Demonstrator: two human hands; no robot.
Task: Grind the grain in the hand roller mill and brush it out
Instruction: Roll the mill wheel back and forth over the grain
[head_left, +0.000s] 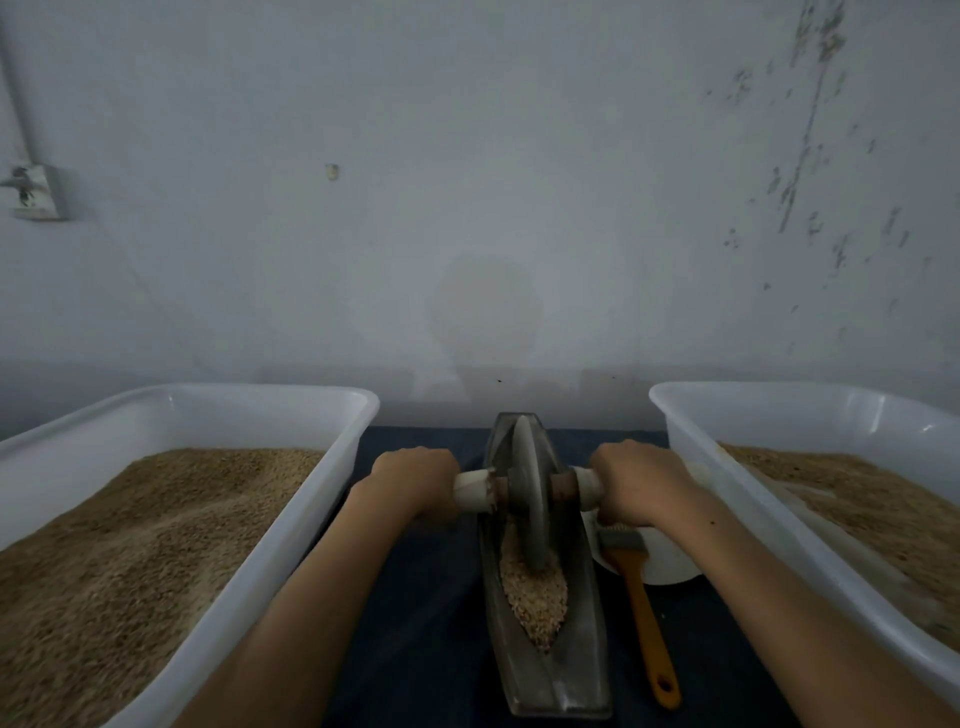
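Note:
A boat-shaped metal mill trough lies lengthwise on the dark cloth in the middle. A grey roller wheel stands in it on a cross axle with pale handles. My left hand grips the left handle. My right hand grips the right handle. Coarse tan grain lies in the trough on the near side of the wheel. A brush with an orange handle lies just right of the trough, its bristle head near my right hand.
A white tub of tan grain fills the left side. A second white tub of grain stands on the right. A white bowl sits under my right forearm. A bare grey wall rises close behind the table.

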